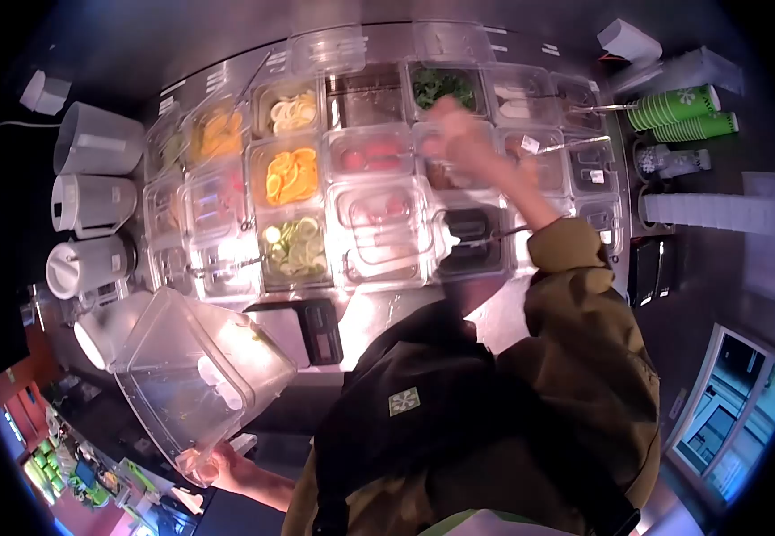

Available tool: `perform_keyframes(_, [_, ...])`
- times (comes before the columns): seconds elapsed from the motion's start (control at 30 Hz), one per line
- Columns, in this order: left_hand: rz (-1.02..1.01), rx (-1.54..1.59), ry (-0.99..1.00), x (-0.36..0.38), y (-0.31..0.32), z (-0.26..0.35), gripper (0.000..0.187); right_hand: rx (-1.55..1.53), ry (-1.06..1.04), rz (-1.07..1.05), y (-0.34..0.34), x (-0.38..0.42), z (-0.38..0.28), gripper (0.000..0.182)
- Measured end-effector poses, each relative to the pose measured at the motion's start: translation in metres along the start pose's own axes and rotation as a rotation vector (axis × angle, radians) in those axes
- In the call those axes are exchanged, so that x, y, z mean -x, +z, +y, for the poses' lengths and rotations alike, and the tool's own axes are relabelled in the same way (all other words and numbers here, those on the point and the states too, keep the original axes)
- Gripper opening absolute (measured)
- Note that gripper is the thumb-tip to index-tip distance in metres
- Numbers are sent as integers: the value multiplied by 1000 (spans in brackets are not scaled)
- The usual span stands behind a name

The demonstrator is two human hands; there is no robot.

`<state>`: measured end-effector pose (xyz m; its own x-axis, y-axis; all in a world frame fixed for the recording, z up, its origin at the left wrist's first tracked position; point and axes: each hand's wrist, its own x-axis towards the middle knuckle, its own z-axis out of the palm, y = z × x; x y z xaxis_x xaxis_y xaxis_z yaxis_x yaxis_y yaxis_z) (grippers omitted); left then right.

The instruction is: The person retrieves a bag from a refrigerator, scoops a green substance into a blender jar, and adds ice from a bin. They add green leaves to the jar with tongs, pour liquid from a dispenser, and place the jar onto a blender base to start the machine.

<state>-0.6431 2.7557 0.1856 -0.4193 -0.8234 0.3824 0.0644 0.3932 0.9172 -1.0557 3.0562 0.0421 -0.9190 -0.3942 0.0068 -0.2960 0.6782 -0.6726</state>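
Note:
Low on the left, my left hand (pixel 213 466) is closed on the corner of a large clear plastic container (pixel 166 402). The container is tilted, and a few pale round pieces show through its wall. My right arm stretches forward over the counter. At its end, my right hand (pixel 461 134) is over the near edge of the tub of green leaves (pixel 437 87). Its fingers are smeared and partly hidden, so their grip does not show. Close by are a tub of red pieces (pixel 374 157) and a lidded tub (pixel 383 228).
Orange slices (pixel 291 177), green slices (pixel 298 252) and pale rings (pixel 293 113) fill other tubs. A black scale (pixel 320 330) sits at the counter's front. White pitchers (pixel 94 204) line the left; green cups (pixel 673 109) lie stacked at right.

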Motion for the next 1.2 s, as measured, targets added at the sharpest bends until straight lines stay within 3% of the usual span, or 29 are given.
perform_keyframes(0.03, [-10, -8, -2, -3, 9, -2, 38, 307, -77, -9, -32, -27, 21, 36])
perform_keyframes(0.1, [-23, -14, -2, -8, 28, -8, 37, 388, 110, -70, -52, -65, 71, 32])
perform_keyframes(0.2, [-57, -24, -3, -15, 57, -13, 37, 565, 116, -154, -40, -99, 101, 27])
perform_keyframes(0.37, [-143, -57, 9, -20, 112, -19, 36, 510, -53, -19, -10, -124, 126, 21])
perform_keyframes(0.43, [-197, -100, 11, -19, 129, -26, 39, 449, -112, 67, -25, -107, 119, 18])
perform_keyframes(0.57, [-376, -90, 5, -13, 150, -49, 45, 436, -49, 0, -79, -75, 98, 16])
perform_keyframes(0.63, [-320, 19, -7, -7, 176, -51, 56, 389, -96, 30, -97, -61, 104, 19])
perform_keyframes(0.8, [-435, -12, -403, 1, 208, -35, 62, 188, -72, 67, -132, -34, 103, 23])
perform_keyframes(0.87, [-442, 36, -498, 1, 221, -35, 49, 61, -94, 79, -147, -22, 90, 24])
perform_keyframes(1.0, [-603, -81, -211, -3, 251, -24, 31, -45, -66, 72, -202, 14, -7, 25])
perform_keyframes(1.1, [-596, -33, -156, -1, 259, -18, 33, -45, -118, 25, -228, 42, -71, 26])
perform_keyframes(1.2, [-716, 5, -172, -6, 262, -7, 34, -45, -295, -175, -219, 59, -110, 32])
